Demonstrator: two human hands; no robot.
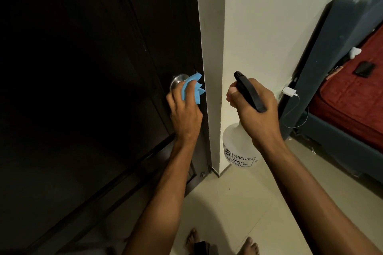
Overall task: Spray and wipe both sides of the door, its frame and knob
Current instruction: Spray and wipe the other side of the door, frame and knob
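My left hand [184, 107] grips the blue cloth [46, 87] against the metal knob [177, 81] on the dark door [93, 68], wiping it. My right hand [255, 107] clasps the spray bottle [238, 147] by its trigger head, parked clear beside the white wall [259, 27], ready.

red bedspread [356, 97] on bed | dark phone [364, 69] lying on it | white charger [288, 91] plugged into wall, cable hanging

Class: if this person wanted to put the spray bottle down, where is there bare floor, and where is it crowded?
Bare tiled floor lies between the wall corner, the bed and the feet. It is tight by the knob, where the left hand presses the cloth. The right hand holds the bottle.
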